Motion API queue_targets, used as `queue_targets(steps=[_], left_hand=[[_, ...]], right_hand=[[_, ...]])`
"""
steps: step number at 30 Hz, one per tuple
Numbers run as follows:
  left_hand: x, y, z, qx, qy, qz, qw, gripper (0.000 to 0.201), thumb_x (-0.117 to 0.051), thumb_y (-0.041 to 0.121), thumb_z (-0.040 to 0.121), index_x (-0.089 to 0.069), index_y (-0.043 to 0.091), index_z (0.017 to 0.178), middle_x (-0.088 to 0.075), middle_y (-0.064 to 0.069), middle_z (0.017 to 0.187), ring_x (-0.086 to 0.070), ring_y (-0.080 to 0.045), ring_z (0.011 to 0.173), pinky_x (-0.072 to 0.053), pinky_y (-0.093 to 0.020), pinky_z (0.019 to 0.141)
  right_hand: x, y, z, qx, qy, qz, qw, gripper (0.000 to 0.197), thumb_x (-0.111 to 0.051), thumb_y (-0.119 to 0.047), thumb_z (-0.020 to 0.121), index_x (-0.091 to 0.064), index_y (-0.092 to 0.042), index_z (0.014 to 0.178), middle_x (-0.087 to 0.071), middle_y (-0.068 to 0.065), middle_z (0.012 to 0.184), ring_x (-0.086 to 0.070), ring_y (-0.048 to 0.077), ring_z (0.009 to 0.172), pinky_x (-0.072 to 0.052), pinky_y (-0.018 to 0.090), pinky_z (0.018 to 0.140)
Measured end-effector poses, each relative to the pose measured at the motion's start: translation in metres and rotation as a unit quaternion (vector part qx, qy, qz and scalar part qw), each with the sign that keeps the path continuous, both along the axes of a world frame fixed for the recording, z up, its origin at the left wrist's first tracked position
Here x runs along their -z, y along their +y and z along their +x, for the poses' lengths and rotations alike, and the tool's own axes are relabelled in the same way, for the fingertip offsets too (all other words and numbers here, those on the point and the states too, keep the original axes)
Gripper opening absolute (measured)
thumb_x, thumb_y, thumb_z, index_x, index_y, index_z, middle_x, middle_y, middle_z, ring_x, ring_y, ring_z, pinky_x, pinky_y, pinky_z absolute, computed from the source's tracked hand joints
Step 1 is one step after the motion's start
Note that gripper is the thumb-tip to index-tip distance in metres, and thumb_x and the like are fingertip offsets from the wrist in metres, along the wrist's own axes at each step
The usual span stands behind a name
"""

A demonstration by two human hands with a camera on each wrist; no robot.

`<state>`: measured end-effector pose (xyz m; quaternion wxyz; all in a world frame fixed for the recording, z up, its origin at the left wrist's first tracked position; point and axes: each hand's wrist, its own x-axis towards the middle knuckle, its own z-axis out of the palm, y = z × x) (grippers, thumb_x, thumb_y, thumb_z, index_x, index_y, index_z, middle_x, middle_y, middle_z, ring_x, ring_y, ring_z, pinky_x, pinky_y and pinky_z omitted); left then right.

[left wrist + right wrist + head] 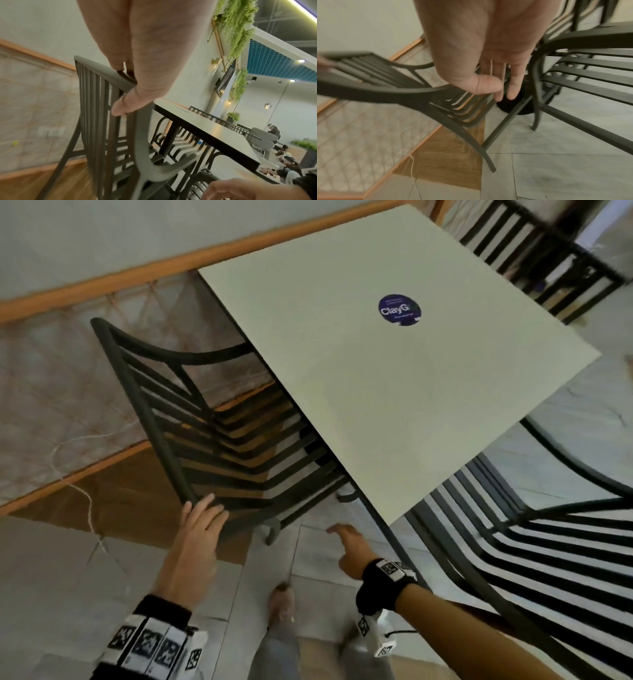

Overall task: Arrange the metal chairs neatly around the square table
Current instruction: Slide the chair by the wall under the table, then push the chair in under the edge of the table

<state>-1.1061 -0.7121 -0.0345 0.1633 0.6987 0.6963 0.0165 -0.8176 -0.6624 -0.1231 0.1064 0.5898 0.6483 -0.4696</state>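
Square table [394, 364] fills the middle, one metal chair [191, 412] tucked under its left edge, seat slats beneath the top. Left hand [200, 529] grips that chair's top rail; right hand [349, 546] hangs free, fingers loose, holding nothing.

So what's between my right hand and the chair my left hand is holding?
Nothing but bare floor tile in the head view: the right hand hangs open, apart from the chair the left hand grips.
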Motion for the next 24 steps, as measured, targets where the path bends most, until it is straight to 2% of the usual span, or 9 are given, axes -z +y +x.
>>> queue_targets(steps=[3,6,7,9,12,14,18,21,24], left_hand=[[0.000,-0.035,0.043,-0.046,-0.053,-0.013,0.997,0.054,-0.071,-0.004,0.072,-0.061,0.009,0.124,-0.061,-0.005,0.128,-0.047,-0.023,0.130,0.007,-0.031,0.123],[-0.002,-0.056,0.094,-0.137,-0.145,-0.059,0.978,0.049,-0.063,-0.001,0.083,-0.056,0.014,0.129,-0.055,-0.006,0.134,-0.047,-0.027,0.130,-0.025,-0.045,0.120],[-0.002,-0.062,0.116,-0.152,-0.165,-0.072,0.972,0.046,-0.063,-0.002,0.084,-0.057,0.012,0.127,-0.056,-0.008,0.132,-0.050,-0.028,0.126,-0.033,-0.045,0.116],[0.002,-0.070,0.163,-0.158,-0.193,-0.077,0.965,0.040,-0.061,-0.003,0.085,-0.061,0.010,0.122,-0.059,-0.012,0.128,-0.055,-0.028,0.118,-0.042,-0.043,0.107],[0.009,-0.073,0.241,-0.151,-0.225,-0.092,0.958,0.033,-0.058,-0.005,0.085,-0.065,0.010,0.114,-0.062,-0.013,0.122,-0.057,-0.029,0.113,-0.045,-0.043,0.101],[0.013,-0.069,0.295,-0.141,-0.247,-0.101,0.953,0.032,-0.060,-0.003,0.085,-0.066,0.011,0.113,-0.065,-0.013,0.119,-0.059,-0.031,0.112,-0.047,-0.042,0.098],[0.014,-0.059,0.394,-0.149,-0.302,-0.096,0.937,0.031,-0.060,-0.004,0.085,-0.066,0.004,0.114,-0.069,-0.014,0.114,-0.063,-0.022,0.100,-0.048,-0.031,0.091],[0.017,-0.054,0.452,-0.175,-0.356,-0.107,0.911,0.032,-0.060,-0.007,0.084,-0.065,0.001,0.114,-0.069,-0.016,0.114,-0.063,-0.020,0.101,-0.048,-0.028,0.092],[0.026,-0.049,0.494,-0.231,-0.381,-0.134,0.885,0.032,-0.058,-0.003,0.086,-0.063,0.003,0.117,-0.067,-0.013,0.115,-0.062,-0.021,0.102,-0.046,-0.028,0.091]], right_hand=[[-0.012,-0.012,0.061,0.039,-0.025,-0.021,0.999,0.059,-0.048,0.005,0.079,-0.045,-0.021,0.132,-0.042,0.015,0.138,-0.049,0.032,0.123,-0.045,0.037,0.101],[-0.033,-0.012,0.130,0.063,-0.029,-0.001,0.998,0.055,-0.046,0.004,0.081,-0.049,-0.022,0.129,-0.048,0.014,0.136,-0.052,0.030,0.120,-0.047,0.034,0.097],[-0.044,-0.011,0.159,0.072,-0.030,0.019,0.997,0.053,-0.046,0.004,0.082,-0.051,-0.021,0.129,-0.050,0.012,0.135,-0.053,0.028,0.119,-0.047,0.030,0.095],[-0.064,-0.007,0.219,0.108,-0.019,0.065,0.992,0.049,-0.046,0.006,0.082,-0.056,-0.017,0.124,-0.055,0.009,0.132,-0.056,0.026,0.118,-0.047,0.029,0.096],[-0.088,0.003,0.310,0.126,-0.021,0.133,0.983,0.045,-0.048,0.007,0.078,-0.062,-0.017,0.113,-0.061,0.012,0.124,-0.059,0.027,0.111,-0.051,0.037,0.093],[-0.103,0.010,0.361,0.117,-0.042,0.159,0.979,0.041,-0.049,0.006,0.079,-0.063,-0.016,0.111,-0.063,0.013,0.121,-0.060,0.027,0.104,-0.050,0.035,0.088],[-0.130,0.032,0.440,0.089,-0.069,0.182,0.977,0.041,-0.049,0.005,0.080,-0.064,-0.013,0.114,-0.062,0.015,0.121,-0.059,0.032,0.108,-0.047,0.035,0.090],[-0.141,0.050,0.488,0.107,-0.073,0.177,0.976,0.041,-0.047,0.004,0.082,-0.064,-0.016,0.113,-0.061,0.012,0.120,-0.058,0.029,0.110,-0.044,0.029,0.084],[-0.145,0.073,0.525,0.107,-0.082,0.161,0.978,0.043,-0.046,0.004,0.082,-0.064,-0.017,0.114,-0.060,0.012,0.121,-0.056,0.027,0.108,-0.042,0.028,0.084]])
